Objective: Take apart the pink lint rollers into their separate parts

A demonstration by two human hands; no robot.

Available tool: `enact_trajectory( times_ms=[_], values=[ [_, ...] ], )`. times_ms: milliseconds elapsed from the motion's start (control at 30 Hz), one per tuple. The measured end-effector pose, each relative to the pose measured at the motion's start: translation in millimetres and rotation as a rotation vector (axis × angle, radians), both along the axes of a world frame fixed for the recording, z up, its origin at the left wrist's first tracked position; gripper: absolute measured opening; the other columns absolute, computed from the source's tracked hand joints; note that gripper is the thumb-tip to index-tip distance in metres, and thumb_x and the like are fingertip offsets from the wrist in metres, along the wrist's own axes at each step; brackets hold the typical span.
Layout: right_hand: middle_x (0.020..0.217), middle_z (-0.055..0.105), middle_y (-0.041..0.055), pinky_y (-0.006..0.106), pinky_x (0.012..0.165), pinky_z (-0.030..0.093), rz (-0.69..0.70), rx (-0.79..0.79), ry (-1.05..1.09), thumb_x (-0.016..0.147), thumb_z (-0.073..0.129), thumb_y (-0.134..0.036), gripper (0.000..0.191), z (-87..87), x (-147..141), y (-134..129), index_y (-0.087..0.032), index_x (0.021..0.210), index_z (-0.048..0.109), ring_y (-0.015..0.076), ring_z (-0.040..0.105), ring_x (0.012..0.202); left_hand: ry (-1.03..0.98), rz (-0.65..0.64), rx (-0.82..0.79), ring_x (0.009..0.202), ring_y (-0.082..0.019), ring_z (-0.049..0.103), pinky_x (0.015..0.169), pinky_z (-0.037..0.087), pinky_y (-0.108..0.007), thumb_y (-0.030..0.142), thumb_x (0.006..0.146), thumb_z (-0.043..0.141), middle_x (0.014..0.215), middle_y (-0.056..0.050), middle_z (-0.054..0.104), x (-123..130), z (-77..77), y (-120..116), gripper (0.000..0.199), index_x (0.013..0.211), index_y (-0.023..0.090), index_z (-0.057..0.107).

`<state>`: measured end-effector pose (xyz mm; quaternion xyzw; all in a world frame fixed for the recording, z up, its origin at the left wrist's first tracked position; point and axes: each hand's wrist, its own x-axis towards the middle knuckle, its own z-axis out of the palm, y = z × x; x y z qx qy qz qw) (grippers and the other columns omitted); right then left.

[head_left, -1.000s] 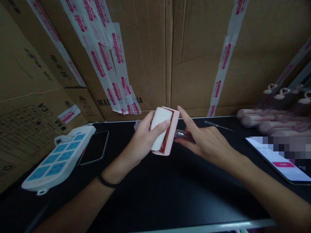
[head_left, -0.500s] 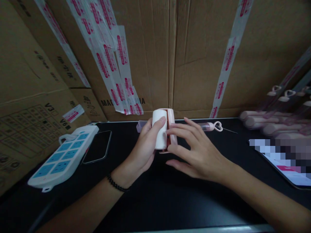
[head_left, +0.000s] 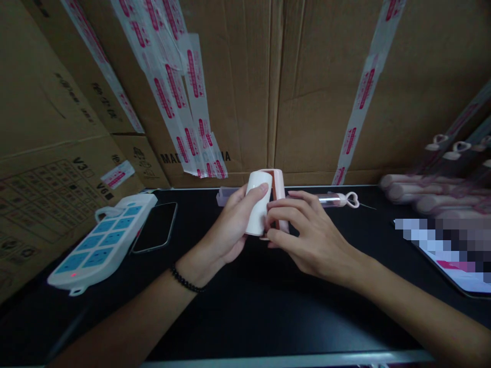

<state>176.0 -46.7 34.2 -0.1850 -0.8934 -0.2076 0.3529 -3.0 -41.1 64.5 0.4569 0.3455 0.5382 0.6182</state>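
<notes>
Over the middle of the black table, my left hand [head_left: 233, 225] is closed round a smooth white cylinder-like piece [head_left: 259, 207], its thumb lying along the front. Right beside that piece stands a pale pink curved shell [head_left: 279, 180] with an orange-brown inner side; whether the two are joined I cannot tell. My right hand [head_left: 310, 232] has its fingers bent round the shell's near edge, and the fingertips partly hide the gap between the pieces. Behind the right hand lies a clear tube [head_left: 330, 200] with a pink heart-shaped loop [head_left: 351, 200] at its end.
A white power strip [head_left: 103, 240] with blue sockets and a dark phone [head_left: 156, 228] lie at left. Several pink tube-like items [head_left: 418, 191] are piled at right, near a lit phone [head_left: 452, 276]. A translucent purple piece [head_left: 227, 196] sits behind my left hand. Taped cardboard [head_left: 245, 92] walls the back.
The white piece has tilted to the right and shifted slightly that way with the pink shell. My right hand's fingers have curled in from a looser spread onto the shell.
</notes>
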Motion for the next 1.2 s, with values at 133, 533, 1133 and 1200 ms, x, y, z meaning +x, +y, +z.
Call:
enact_trajectory(
  times_ms=[133,533,1133,1200],
  values=[
    [0.122,0.069,0.0068,0.055,0.112,0.041,0.000,0.005,-0.002,0.096,0.064,-0.016,0.011,2.1,2.9,1.2,-0.024,0.103,0.064,0.0262,0.057,0.126,-0.005,-0.028,-0.014,0.058,-0.011,0.061,0.050,0.049,-0.020,0.040,0.085,0.077,0.076,0.000,0.067,-3.9,1.6,1.7,0.034,0.109,0.017,0.067],
    [0.122,0.066,0.0109,0.055,0.109,0.043,-0.140,0.078,0.074,0.096,0.066,-0.018,0.008,3.5,21.0,21.7,-0.022,0.103,0.065,0.0275,0.059,0.120,0.659,0.010,0.312,0.094,-0.024,0.066,0.078,0.051,-0.033,0.045,0.086,0.072,0.106,-0.009,0.073,-31.9,6.1,18.1,0.040,0.114,0.017,0.070],
    [0.118,0.061,0.0072,0.040,0.092,0.042,-0.071,-0.606,-0.081,0.101,0.060,-0.029,0.010,-18.6,39.9,52.9,-0.021,0.097,0.065,0.0221,0.056,0.108,0.516,0.250,0.307,0.094,-0.022,0.063,0.078,0.055,-0.031,0.034,0.074,0.084,0.100,-0.004,0.066,-66.6,-13.0,60.4,0.038,0.101,0.018,0.062],
    [0.118,0.061,0.0070,0.038,0.090,0.043,-0.072,-0.627,-0.077,0.101,0.060,-0.029,0.011,-24.1,42.8,59.7,-0.021,0.097,0.066,0.0218,0.056,0.108,0.433,0.222,0.256,0.095,-0.021,0.063,0.076,0.055,-0.028,0.032,0.075,0.084,0.099,-0.004,0.065,-61.9,-12.0,56.0,0.036,0.100,0.017,0.063]
  ],
)
